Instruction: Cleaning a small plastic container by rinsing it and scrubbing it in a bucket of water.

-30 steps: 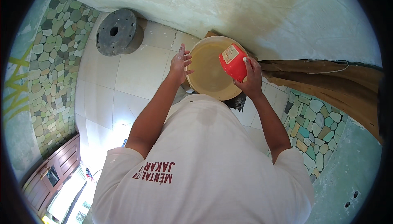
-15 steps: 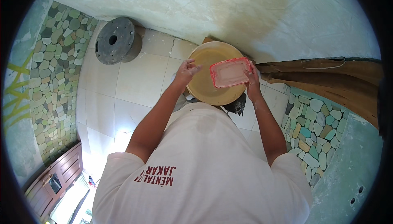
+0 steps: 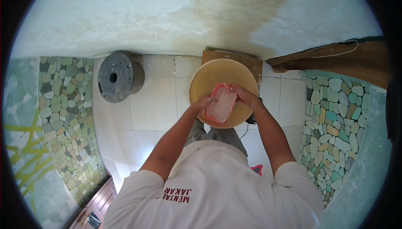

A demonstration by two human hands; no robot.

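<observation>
Between my hands is a red rectangular plastic tub (image 3: 222,103), its inside coated with a pale, pinkish-white film. My left hand (image 3: 205,102) grips its left side, thumb over the rim. At the upper right end, my right hand (image 3: 243,95) has its fingers closed round the rim. The tub is tilted, held over a wide, round, yellowish basin (image 3: 201,76). What lies at the bottom of the basin is hard to make out.
A brown board (image 3: 255,63) lies by the wall behind the basin. On the tiled floor (image 3: 155,91) at left stands a grey drum (image 3: 117,78). Brown sheeting (image 3: 331,57) juts in at right. Pebble-stone strips (image 3: 65,103) border both sides; a damp patch marks the wall (image 3: 234,11).
My left hand, free and with fingers spread before, now holds the tub too. The tub has come nearer my body and turned more lengthwise. My view has shifted.
</observation>
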